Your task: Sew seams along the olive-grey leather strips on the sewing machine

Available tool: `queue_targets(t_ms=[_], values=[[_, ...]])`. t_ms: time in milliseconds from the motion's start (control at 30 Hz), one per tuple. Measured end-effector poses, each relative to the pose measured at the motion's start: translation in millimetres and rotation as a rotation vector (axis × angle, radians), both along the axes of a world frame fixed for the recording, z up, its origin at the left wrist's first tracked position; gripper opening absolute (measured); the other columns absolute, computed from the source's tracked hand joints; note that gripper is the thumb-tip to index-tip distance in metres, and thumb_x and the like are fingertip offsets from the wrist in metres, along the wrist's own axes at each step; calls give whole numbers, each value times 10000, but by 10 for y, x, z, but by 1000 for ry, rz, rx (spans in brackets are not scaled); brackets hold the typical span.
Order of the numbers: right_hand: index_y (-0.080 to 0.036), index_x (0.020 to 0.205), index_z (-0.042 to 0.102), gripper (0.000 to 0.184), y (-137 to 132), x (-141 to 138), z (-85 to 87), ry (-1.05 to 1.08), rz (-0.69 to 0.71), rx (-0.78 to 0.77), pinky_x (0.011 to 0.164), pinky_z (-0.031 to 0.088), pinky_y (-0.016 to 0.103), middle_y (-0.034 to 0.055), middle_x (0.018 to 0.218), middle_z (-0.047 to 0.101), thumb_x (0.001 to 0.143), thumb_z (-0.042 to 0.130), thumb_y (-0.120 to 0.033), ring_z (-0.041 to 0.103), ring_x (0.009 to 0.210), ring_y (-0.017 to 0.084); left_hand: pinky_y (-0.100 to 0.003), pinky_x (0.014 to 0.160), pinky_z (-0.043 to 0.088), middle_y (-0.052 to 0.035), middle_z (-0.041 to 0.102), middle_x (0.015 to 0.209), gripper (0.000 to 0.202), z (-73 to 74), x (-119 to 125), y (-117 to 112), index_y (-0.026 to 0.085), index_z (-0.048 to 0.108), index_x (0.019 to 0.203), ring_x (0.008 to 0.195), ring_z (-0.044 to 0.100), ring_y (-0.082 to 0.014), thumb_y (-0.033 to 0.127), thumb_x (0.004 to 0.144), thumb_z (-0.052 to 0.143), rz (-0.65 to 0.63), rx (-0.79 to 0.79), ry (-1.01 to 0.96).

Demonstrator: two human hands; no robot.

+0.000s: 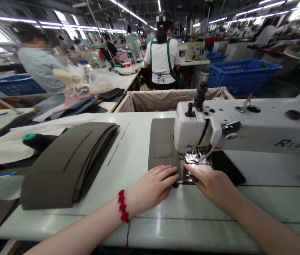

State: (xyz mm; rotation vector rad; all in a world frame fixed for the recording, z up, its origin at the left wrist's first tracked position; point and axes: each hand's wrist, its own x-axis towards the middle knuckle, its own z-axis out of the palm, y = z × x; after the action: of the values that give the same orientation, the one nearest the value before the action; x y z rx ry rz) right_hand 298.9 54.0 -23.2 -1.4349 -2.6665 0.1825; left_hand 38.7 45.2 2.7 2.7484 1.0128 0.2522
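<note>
A grey-brown fabric panel (162,141) with a sewn-on patch lies flat under the head of a white sewing machine (219,125). My left hand (152,187) rests on the panel's near end, fingers stretched out flat and pressing it to the table. My right hand (213,184) lies beside it to the right, fingers extended toward the presser foot (193,159), touching the fabric edge near the needle plate. A red bead bracelet (122,206) circles my left wrist.
A stack of matching grey-brown panels (64,159) sits at left on the pale green table (139,219). A green-capped thread spool (34,140) lies behind it. A cloth-lined bin (152,99) stands beyond the table. Other people work further back, near blue crates (241,74).
</note>
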Motion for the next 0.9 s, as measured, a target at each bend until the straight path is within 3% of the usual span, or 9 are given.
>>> queue_targets(t_ms=[167, 533, 900], values=[[-278, 1407, 446, 540, 12, 10, -27, 27, 11, 7, 812, 529, 328, 68, 1113, 689, 885, 504, -154, 674, 925, 212, -420, 1112, 369, -72, 495, 1396, 380, -22, -20, 163, 225, 503, 1317, 1285, 454, -237, 205, 938, 488, -4, 19, -60], [-288, 1422, 419, 561, 26, 57, -36, 36, 79, -2, 798, 532, 331, 64, 1152, 673, 882, 478, -150, 671, 919, 208, -390, 1098, 378, -58, 530, 1355, 322, -123, -37, 484, 224, 550, 1259, 1237, 494, -210, 194, 962, 429, 28, 32, -146], [-293, 1421, 428, 566, 39, 88, -29, 66, 102, -48, 735, 536, 340, 57, 1079, 696, 875, 462, -148, 675, 863, 214, -410, 1169, 277, -49, 507, 1393, 348, -218, -34, 530, 226, 531, 1282, 1300, 446, -180, 183, 945, 456, 81, 47, -188]])
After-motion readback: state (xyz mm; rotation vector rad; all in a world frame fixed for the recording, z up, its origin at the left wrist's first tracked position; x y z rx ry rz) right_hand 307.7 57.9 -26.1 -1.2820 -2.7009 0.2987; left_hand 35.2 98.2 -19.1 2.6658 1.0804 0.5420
